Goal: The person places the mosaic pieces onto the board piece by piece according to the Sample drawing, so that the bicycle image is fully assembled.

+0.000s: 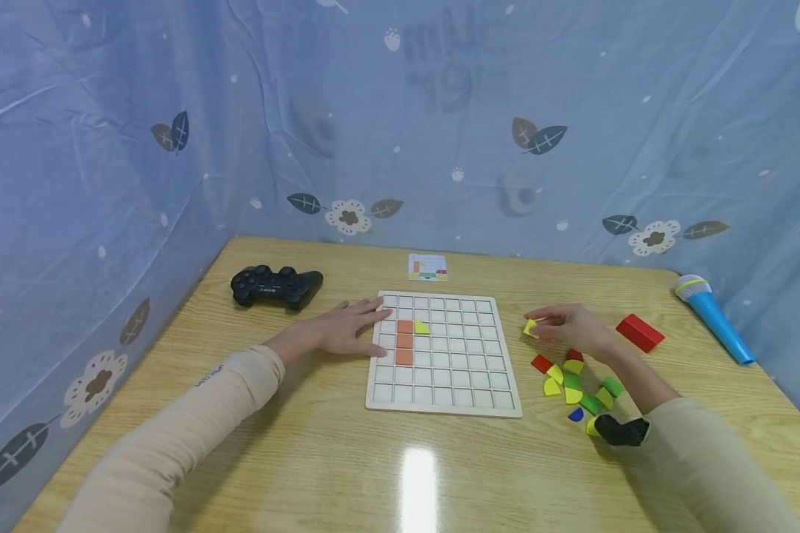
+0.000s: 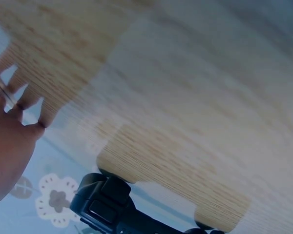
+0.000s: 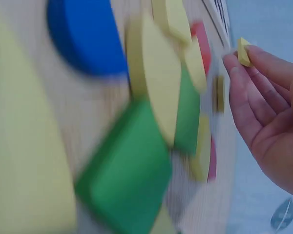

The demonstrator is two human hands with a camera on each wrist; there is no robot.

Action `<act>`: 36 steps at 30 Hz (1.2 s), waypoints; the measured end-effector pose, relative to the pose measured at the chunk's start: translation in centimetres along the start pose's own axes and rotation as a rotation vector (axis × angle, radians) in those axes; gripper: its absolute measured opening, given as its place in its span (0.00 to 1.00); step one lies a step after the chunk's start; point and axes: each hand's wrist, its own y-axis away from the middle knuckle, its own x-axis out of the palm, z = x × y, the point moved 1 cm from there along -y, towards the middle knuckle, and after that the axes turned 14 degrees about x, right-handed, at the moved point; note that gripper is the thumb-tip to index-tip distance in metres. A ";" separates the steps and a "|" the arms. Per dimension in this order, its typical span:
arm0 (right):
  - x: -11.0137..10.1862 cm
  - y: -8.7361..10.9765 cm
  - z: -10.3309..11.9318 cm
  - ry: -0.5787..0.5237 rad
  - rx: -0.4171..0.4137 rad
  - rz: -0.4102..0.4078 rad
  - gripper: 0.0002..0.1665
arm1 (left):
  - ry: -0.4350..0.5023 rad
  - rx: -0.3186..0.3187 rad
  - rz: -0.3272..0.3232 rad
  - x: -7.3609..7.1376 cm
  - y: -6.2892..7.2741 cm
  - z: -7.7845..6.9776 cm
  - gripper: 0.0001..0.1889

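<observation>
Within the pinch of the right hand (image 1: 576, 327), a yellow block (image 1: 530, 329)

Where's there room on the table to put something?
There's bare table between the black controller and the card, and on the near side of the white grid board. It's crowded right of the board, where coloured blocks lie near the right hand.

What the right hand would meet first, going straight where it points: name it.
Likely the white grid board, at its right edge, though the right hand may pass above; its height is unclear.
</observation>
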 end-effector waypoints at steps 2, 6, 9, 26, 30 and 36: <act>0.7 0.0 0.7 -0.015 0.010 0.021 0.29 | 0.000 0.001 0.001 0.0 0.0 0.0 0.45; 2.3 -0.1 2.1 -0.055 0.014 0.068 0.27 | 0.003 0.004 0.000 0.0 0.1 0.0 0.45; 3.5 -0.2 3.0 -0.084 0.013 0.127 0.25 | 0.006 0.003 0.000 0.0 0.1 0.0 0.45; 10.2 -0.6 8.7 -0.025 -0.067 0.245 0.16 | 0.007 -0.009 0.007 0.0 0.1 0.0 0.46; 11.7 -0.7 9.8 -0.029 -0.083 0.269 0.14 | 0.001 -0.019 0.010 0.0 0.0 0.0 0.46; 13.9 -0.8 11.0 0.010 -0.074 0.256 0.12 | 0.009 -0.020 0.005 -0.1 0.0 -0.1 0.46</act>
